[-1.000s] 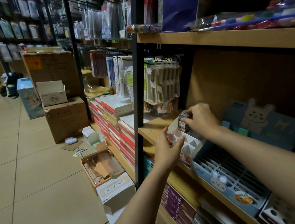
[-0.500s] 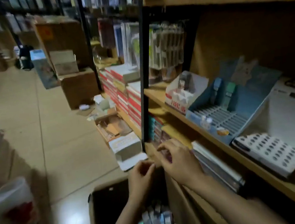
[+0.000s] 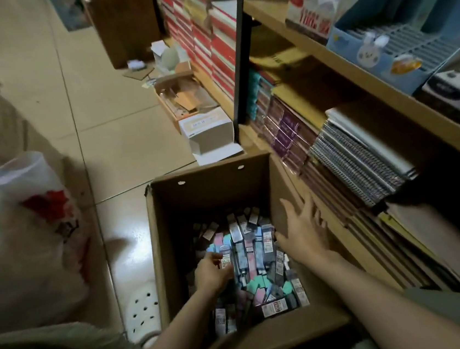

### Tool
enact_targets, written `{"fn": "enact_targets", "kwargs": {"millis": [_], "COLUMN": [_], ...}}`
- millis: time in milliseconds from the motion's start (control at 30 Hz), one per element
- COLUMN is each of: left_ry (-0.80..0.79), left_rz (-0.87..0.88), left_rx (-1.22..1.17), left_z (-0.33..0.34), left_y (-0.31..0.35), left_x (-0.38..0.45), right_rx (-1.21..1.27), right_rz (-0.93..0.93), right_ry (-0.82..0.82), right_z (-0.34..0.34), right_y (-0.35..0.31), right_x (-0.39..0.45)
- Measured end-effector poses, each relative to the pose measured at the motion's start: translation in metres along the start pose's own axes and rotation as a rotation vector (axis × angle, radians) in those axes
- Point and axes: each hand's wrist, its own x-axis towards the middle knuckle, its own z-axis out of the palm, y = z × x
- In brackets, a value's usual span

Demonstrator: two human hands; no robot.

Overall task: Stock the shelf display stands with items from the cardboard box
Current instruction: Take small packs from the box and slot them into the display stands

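Down in the cardboard box (image 3: 169,210), the left hand (image 3: 211,272) curls its grip round a small packet (image 3: 225,256). More packets (image 3: 248,246) lie lengthwise toward twelve o'clock. The right hand (image 3: 305,231) spreads wide, empty, at three o'clock.

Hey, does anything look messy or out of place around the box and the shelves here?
Yes. The packets lie jumbled in the cardboard box, not stacked. On the floor by the shelf post, an open small box and cardboard scraps lie loose, like leftover packing.
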Motion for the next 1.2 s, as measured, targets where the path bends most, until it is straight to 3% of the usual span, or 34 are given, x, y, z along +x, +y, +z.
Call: {"fn": "enact_targets", "kwargs": {"millis": [233, 567, 633, 733, 800, 933, 1133, 1200], "left_ry": [0.057, 0.091, 0.07, 0.064, 0.079, 0.098, -0.008, -0.014], "left_rz": [0.025, 0.098, 0.049, 0.05, 0.039, -0.06, -0.292, -0.275], "left_rx": [0.085, 0.209, 0.21, 0.22, 0.097, -0.36, -0.777, -0.766], "left_z": [0.031, 0.047, 0.045, 0.041, 0.039, 0.029, 0.02, 0.02], "left_y": [-0.011, -0.013, -0.011, -0.012, -0.01, -0.011, -0.018, -0.014], "left_x": [0.018, 0.026, 0.027, 0.028, 0.025, 0.01, -0.002, 0.003], "right_rx": [-0.079, -0.051, -0.014, 0.019, 0.045, 0.124, -0.034, -0.09], "right_rz": [-0.004, -0.02, -0.129, -0.437, -0.482, -0.216, -0.149, -0.157], "right_ry": [0.133, 0.089, 0.172, 0.262, 0.069, -0.409, -0.509, -0.481], "right_z": [0.024, 0.022, 0.022, 0.036, 0.057, 0.092, 0.12, 0.128], "right_y": [0.013, 0.012, 0.01, -0.001, -0.006, -0.005, -0.008, -0.009], "right_x": [0.01, 0.028, 0.024, 0.011, 0.004, 0.007, 0.014, 0.011]}}
